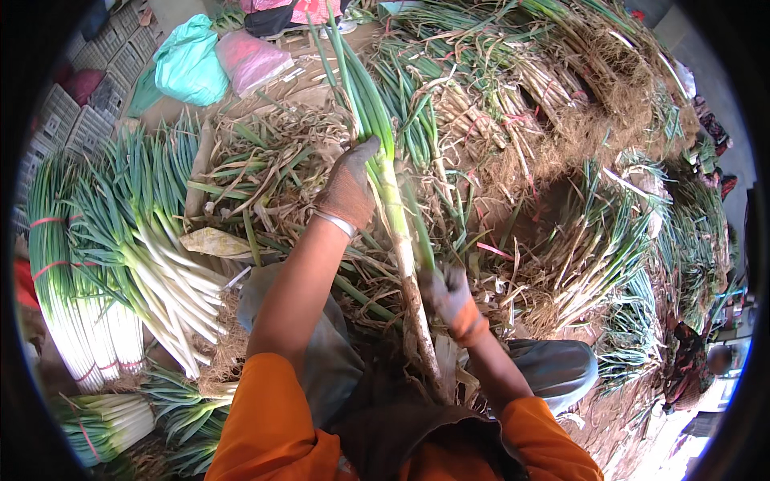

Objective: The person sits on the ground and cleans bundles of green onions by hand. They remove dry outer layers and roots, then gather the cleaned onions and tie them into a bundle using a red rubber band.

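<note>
My left hand (349, 186), in a dusty work glove, grips a large green onion (397, 222) just below where its green leaves fan out. The stalk slants down in front of me, with its lower part still brown and dirty and its bottom end between my knees. Low beside the stalk is my right hand (454, 303), in a grey glove with an orange cuff, blurred by motion. Its fingers are closed around a loose green leaf (418, 225) that runs alongside the stalk; where the leaf joins the stalk is unclear.
Dry peelings (271, 156) heap up ahead. At left lie cleaned white onions (168, 270) and banded bundles (78, 312). Untrimmed onions with roots (583, 270) lie right; more bundles (481, 108) are piled beyond. A green plastic bag (189, 60) and crates (78, 126) stand far left.
</note>
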Tool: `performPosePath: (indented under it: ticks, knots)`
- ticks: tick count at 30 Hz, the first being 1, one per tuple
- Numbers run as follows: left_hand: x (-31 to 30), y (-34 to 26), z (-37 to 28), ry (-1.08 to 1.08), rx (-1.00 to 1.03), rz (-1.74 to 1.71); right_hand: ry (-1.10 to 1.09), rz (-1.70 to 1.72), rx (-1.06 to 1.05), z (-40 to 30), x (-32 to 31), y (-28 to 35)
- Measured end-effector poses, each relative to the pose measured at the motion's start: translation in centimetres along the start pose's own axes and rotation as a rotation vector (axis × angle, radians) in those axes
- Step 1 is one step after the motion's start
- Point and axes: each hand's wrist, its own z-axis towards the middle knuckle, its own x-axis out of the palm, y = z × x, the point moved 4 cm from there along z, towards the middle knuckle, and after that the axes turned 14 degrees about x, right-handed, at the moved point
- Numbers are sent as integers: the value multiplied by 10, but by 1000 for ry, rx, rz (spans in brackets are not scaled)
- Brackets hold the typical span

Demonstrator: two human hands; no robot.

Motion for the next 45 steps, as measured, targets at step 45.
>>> performPosePath:
  ticks: [45]
  knots:
    - [38, -26, -6, 40, 359, 560, -20, 243, -362, 43, 34, 76]
